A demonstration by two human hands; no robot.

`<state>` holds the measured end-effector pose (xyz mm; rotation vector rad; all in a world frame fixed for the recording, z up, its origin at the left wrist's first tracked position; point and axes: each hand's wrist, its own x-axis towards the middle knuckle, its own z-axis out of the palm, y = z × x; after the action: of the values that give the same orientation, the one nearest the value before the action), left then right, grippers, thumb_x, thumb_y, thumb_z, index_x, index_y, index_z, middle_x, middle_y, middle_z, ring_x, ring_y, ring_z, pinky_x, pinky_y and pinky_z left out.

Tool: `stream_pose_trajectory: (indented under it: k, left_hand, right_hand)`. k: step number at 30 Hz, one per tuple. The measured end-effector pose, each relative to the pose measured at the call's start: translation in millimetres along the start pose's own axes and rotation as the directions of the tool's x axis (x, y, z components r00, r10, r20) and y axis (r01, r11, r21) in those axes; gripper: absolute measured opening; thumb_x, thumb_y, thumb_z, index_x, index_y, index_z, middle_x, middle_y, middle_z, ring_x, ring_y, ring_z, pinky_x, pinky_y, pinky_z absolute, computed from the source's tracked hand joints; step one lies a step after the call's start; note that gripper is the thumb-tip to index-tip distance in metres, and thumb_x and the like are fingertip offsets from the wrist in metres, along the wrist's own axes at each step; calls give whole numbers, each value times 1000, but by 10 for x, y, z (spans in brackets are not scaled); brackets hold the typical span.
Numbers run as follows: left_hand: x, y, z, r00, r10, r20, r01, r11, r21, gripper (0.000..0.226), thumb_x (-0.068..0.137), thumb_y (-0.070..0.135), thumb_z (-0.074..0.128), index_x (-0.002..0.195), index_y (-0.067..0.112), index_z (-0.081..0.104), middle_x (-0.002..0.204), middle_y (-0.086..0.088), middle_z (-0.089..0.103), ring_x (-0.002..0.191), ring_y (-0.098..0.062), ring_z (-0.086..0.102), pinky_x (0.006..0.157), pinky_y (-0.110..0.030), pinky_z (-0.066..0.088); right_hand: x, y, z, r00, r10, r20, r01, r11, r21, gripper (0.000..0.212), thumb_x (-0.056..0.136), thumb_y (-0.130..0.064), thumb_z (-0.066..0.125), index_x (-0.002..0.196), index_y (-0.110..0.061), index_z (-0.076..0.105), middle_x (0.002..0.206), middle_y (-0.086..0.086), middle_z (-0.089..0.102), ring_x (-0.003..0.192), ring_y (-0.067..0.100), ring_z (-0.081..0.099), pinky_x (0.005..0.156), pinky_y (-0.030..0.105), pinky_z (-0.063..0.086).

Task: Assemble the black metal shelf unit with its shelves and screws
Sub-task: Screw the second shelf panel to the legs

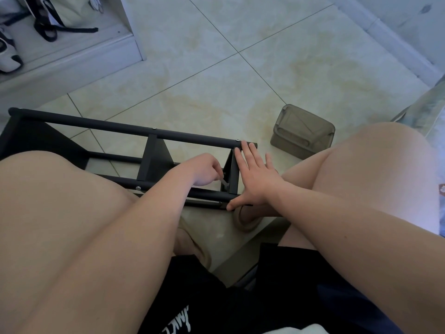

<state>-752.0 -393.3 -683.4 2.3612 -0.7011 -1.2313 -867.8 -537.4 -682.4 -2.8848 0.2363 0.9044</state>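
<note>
The black metal shelf unit (pixel 120 127) lies on its side on the tiled floor between my knees, its tubes running left to right with flat shelves fixed between them. My left hand (pixel 204 168) reaches inside the frame and pinches a small silver hex key (pixel 224 182) whose tip sits at the near tube beside the rightmost shelf (pixel 234 175). My right hand (pixel 255 179) lies flat with straight fingers against that shelf's end, fingertips at the far tube, thumb on the near tube. Silver screw heads (pixel 237 140) show on the tubes.
A small translucent grey plastic box (pixel 302 131) lies on the floor right of the frame. A white cabinet (pixel 72 56) with shoes and a bag stands at the back left. My bare legs and slippered feet (pixel 245 219) flank the frame. Open floor lies beyond it.
</note>
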Motion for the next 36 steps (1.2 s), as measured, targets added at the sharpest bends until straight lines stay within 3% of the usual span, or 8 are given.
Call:
stream_pose_trajectory:
  k: [5,7,10,15,19,25,36]
  left_hand:
    - [34,30,98,998,-62,23,66,951,-302,22,96,11,58,79,22,67,86,2,64,89,-16,58,81,-29,47]
    - [56,35,154,990,-134,32,134,882,-452,18,96,8,56,87,16,70,85,-3,68,80,-13,64,71,-27,51]
    - [90,67,207,977,-212,15,181,796,-577,15,95,7,57,97,11,71,80,-5,71,69,-8,67,67,-25,51]
    - [155,78,269,965,-249,-80,145,764,-629,9,92,2,62,96,6,69,77,-9,69,60,-10,63,67,-23,52]
    - [183,88,295,960,-258,-104,130,745,-655,8,91,3,64,87,9,68,85,-14,69,68,-16,64,80,-31,57]
    - [178,82,278,958,-284,-47,141,605,-784,15,91,6,68,106,3,68,88,-13,69,81,-20,68,66,-23,53]
    - [154,99,215,957,-289,-36,165,640,-751,3,96,15,64,93,16,65,86,-5,71,79,-14,69,67,-27,49]
  right_hand:
    - [-15,-2,-17,1000,-4,2,4,1000,10,157,56,-92,65,155,-13,-29,161,8,-38,150,27,-32,124,60,-6]
    - [-12,-2,-16,1000,-2,0,2,1000,8,158,56,-92,65,155,-13,-29,161,8,-38,151,27,-32,124,60,-5]
    - [-14,-1,-16,1000,0,-1,0,1000,4,157,56,-93,64,155,-13,-28,161,8,-38,151,27,-32,124,60,-5]
    - [-16,-2,-11,1000,-4,-10,4,1000,6,157,56,-93,64,155,-13,-28,162,8,-37,151,27,-32,124,60,-5]
    - [-15,-1,-12,1000,-6,-8,6,1000,9,156,57,-92,64,155,-13,-28,162,8,-37,151,27,-31,124,60,-5]
    - [-18,-2,-10,1000,-8,-9,8,1000,16,156,58,-92,64,155,-13,-28,161,8,-38,150,26,-32,124,60,-5]
    - [-2,2,4,1000,-8,-10,8,1000,17,157,56,-93,64,155,-14,-29,161,8,-39,150,26,-33,124,60,-6]
